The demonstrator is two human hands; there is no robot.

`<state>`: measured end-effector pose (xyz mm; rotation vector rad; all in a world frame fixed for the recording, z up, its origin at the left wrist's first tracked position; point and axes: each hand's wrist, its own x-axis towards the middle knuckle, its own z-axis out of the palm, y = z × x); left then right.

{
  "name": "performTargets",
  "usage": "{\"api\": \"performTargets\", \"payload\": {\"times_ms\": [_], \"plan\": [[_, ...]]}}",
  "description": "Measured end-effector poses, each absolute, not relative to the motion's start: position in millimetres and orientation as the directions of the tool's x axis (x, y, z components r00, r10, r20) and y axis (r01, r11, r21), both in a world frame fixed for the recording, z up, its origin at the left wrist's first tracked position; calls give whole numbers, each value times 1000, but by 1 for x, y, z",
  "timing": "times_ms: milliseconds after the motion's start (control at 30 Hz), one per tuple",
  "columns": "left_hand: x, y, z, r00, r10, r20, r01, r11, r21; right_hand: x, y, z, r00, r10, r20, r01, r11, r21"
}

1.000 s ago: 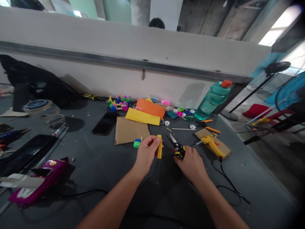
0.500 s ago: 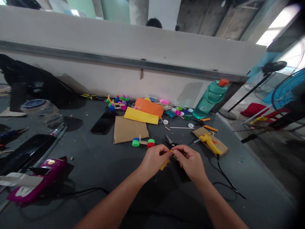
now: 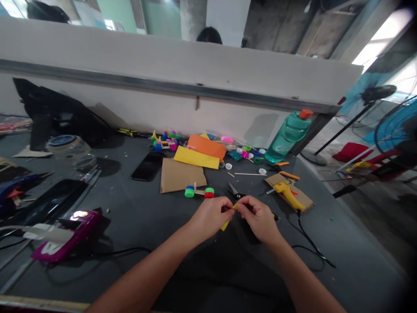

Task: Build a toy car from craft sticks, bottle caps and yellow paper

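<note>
My left hand (image 3: 210, 216) and my right hand (image 3: 259, 218) meet in front of me, both pinching a narrow yellow paper strip (image 3: 226, 224). Most of the strip is hidden by my fingers, and its lower end pokes out below them. Just beyond my fingertips lie black-handled scissors (image 3: 233, 191), their handles partly hidden. To the left of my hands sits a small stick axle with bottle-cap wheels (image 3: 198, 192) in blue, green and red. It lies by the edge of a cardboard sheet (image 3: 182, 176).
Yellow and orange paper (image 3: 206, 148) lie behind the cardboard, beside a black phone (image 3: 148, 166) and a green water bottle (image 3: 286, 137). A yellow glue gun (image 3: 288, 195) rests on cardboard at right, its black cable trailing forward. A purple toy car body (image 3: 67, 232) sits at left. A person's head (image 3: 209, 35) shows beyond the wall.
My right hand has let go of the scissors, which now lie on the table. Both hands have closed together on the yellow strip, uncovering the wheeled axle. The view has shifted slightly.
</note>
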<state>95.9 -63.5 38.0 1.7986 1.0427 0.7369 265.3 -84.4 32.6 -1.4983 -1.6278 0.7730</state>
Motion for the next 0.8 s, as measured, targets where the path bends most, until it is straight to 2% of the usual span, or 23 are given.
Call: {"api": "performTargets", "payload": {"times_ms": [100, 167, 200, 300, 367, 500, 600, 800], "plan": [[78, -68, 40, 486, 872, 59, 359, -260, 896, 269, -83, 34, 127, 980, 156, 468, 79, -880], [59, -66, 41, 464, 883, 71, 408, -284, 868, 276, -80, 36, 248, 957, 152, 368, 52, -928], [48, -62, 41, 403, 912, 77, 452, -272, 849, 280, -78, 37, 310, 939, 151, 307, 52, -950], [21, -46, 37, 83, 989, 122, 651, -147, 745, 289, -72, 43, 452, 882, 133, 164, 65, -984], [10, -34, 31, 58, 992, 112, 729, -119, 674, 290, -69, 48, 478, 873, 97, 125, 41, -991], [9, -17, 21, 187, 981, 57, 774, -183, 606, 286, -68, 52, 385, 923, 24, 149, -36, -988], [14, -11, 17, 212, 976, 55, 783, -203, 588, 284, -66, 51, 262, 965, -27, 222, -88, -971], [12, -3, 6, 243, 966, 92, 734, -245, 633, 273, -57, 43, 47, 986, -160, 415, -165, -895]]}}
